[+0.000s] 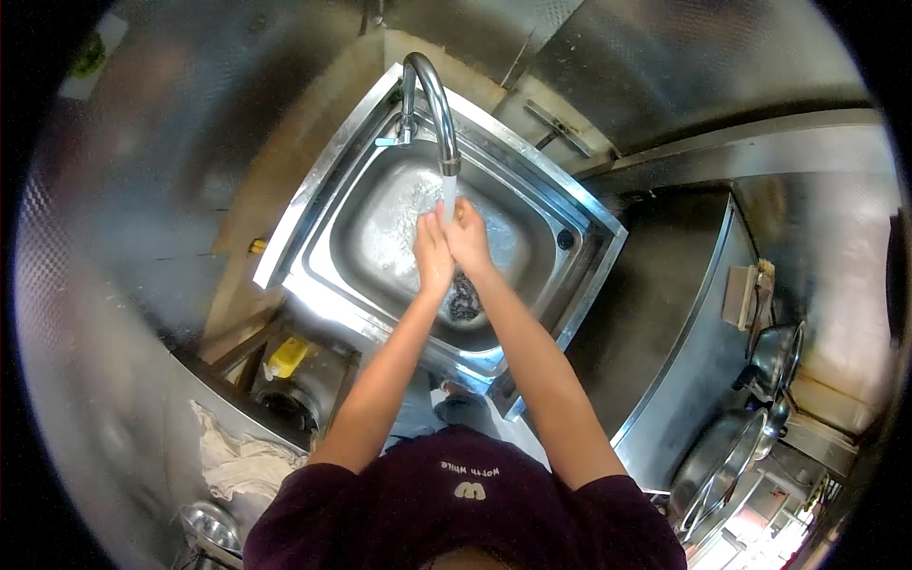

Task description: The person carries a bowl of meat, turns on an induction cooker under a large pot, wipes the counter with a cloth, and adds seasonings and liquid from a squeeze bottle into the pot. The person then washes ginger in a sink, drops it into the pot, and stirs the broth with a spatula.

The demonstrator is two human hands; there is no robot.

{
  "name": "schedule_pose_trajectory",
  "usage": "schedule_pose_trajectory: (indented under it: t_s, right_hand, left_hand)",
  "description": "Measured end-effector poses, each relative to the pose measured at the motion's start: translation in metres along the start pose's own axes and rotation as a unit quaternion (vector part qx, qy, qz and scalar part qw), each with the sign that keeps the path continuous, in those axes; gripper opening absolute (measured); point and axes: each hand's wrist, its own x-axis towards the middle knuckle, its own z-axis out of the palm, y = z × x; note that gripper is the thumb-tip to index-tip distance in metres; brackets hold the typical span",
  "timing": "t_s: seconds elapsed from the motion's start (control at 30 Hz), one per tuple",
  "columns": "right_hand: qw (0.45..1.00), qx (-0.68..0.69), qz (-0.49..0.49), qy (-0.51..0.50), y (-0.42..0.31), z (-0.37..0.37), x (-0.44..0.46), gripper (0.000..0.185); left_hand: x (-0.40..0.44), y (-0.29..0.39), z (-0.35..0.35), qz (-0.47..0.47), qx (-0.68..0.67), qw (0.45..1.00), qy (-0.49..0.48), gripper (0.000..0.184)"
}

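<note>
Both hands are together under a stream of water (449, 193) that falls from the curved chrome faucet (437, 95). My left hand (432, 255) has its fingers stretched upward toward the stream, and no object shows in it. Beside it, touching near the palms, my right hand (469, 237) has slightly bent fingers and likewise no visible object. Below and around them is the stainless steel sink (356, 204), with splashing water on its bottom. A dark drain strainer (464, 299) lies in the basin just below the hands.
A steel counter or cabinet (655, 285) stands right of the sink. Metal pans (717, 465) are stacked at the lower right. A yellow item (288, 356) sits at the lower left, near a pale cloth (237, 451). The faucet's lever (391, 142) points left.
</note>
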Motion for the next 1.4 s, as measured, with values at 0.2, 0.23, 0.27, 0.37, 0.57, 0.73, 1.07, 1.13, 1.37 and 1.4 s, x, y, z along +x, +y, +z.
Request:
schedule_pose_trajectory:
  t_s: [0.2, 0.23, 0.27, 0.37, 0.57, 0.73, 1.07, 1.13, 1.37, 1.4]
  right_hand:
    - [0.961, 0.226, 0.145, -0.069, -0.019, -0.001, 0.012, 0.028]
    - [0.945, 0.265, 0.175, -0.073, -0.035, -0.002, 0.006, 0.023]
    - [0.927, 0.303, 0.207, -0.078, -0.042, -0.003, 0.000, 0.018]
    - [0.967, 0.208, 0.131, -0.074, -0.041, 0.007, -0.011, 0.024]
    - [0.988, 0.111, 0.092, -0.063, -0.042, 0.011, -0.007, 0.031]
    - [0.972, 0.185, 0.125, -0.068, -0.044, 0.002, -0.013, 0.026]
    - [0.960, 0.198, 0.077, -0.183, -0.029, -0.027, -0.032, 0.030]
    - [0.948, 0.240, 0.111, -0.178, -0.033, -0.027, -0.033, 0.032]
    - [0.949, 0.277, 0.111, -0.103, -0.049, -0.001, -0.029, 0.025]
    - [0.954, 0.255, 0.129, -0.092, -0.049, 0.003, -0.026, 0.027]
  left_hand:
    - [0.000, -0.012, -0.012, 0.190, 0.082, 0.978, 0.031, 0.028]
    - [0.002, -0.009, -0.016, 0.189, 0.096, 0.977, 0.017, 0.028]
    - [0.003, -0.007, -0.019, 0.186, 0.111, 0.976, 0.003, 0.028]
    - [0.005, -0.005, -0.025, 0.195, 0.136, 0.971, 0.018, 0.028]
    - [0.002, -0.005, -0.027, 0.106, 0.082, 0.991, -0.015, 0.025]
    - [-0.003, 0.015, -0.018, 0.045, -0.032, 0.998, 0.019, 0.034]
    - [0.017, -0.014, 0.001, -0.298, -0.331, 0.893, -0.069, 0.037]
    - [0.021, -0.016, 0.005, -0.298, -0.365, 0.880, -0.062, 0.034]
    - [0.024, -0.015, 0.006, -0.199, -0.364, 0.909, 0.047, 0.027]
    - [0.025, -0.016, 0.005, -0.177, -0.358, 0.915, 0.052, 0.027]
